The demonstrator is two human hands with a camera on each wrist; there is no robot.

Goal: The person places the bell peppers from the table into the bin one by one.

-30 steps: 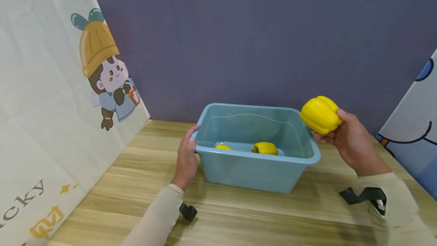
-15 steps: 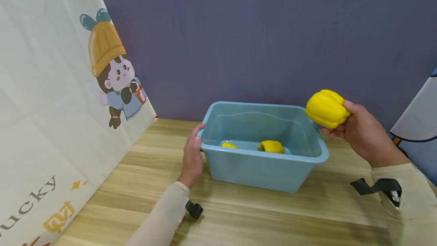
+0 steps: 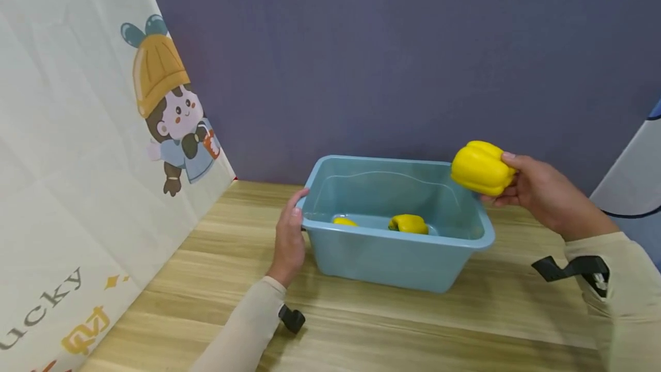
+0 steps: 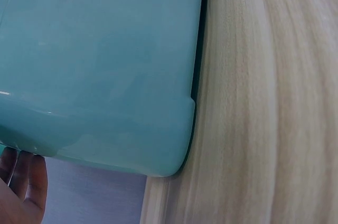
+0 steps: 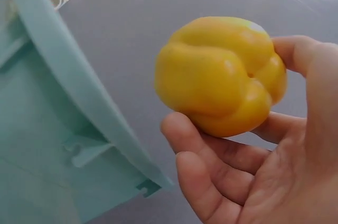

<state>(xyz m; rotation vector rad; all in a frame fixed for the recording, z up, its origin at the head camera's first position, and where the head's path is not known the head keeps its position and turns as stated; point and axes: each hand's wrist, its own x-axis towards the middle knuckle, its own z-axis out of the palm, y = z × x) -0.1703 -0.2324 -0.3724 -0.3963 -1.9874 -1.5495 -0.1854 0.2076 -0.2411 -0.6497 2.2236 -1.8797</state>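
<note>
A yellow bell pepper (image 3: 481, 169) is in my right hand (image 3: 547, 191), thumb on top and fingers beneath, raised near the right back corner of a blue plastic tub (image 3: 382, 260). The right wrist view shows the bell pepper (image 5: 216, 78) lobed end toward the palm, beside the tub's rim (image 5: 79, 76). My left hand (image 3: 289, 240) grips the tub's left rim, thumb and fingers at the edge. Inside the tub lie a second yellow pepper (image 3: 409, 224) and a yellow piece (image 3: 344, 221) mostly hidden by the front wall. In the left wrist view, fingers (image 4: 31, 179) reach under the tub's edge.
The tub stands on a wood-grain table (image 3: 217, 286). Behind it rises a dark grey-blue partition (image 3: 392, 62). A white printed sheet (image 3: 67, 131) with a cartoon figure hangs along the left, and another printed panel (image 3: 632, 171) stands at the right.
Against the tub, the right hand with its bell pepper rises slightly and moves out, then comes back a little toward the tub. The left hand keeps its grip on the rim.
</note>
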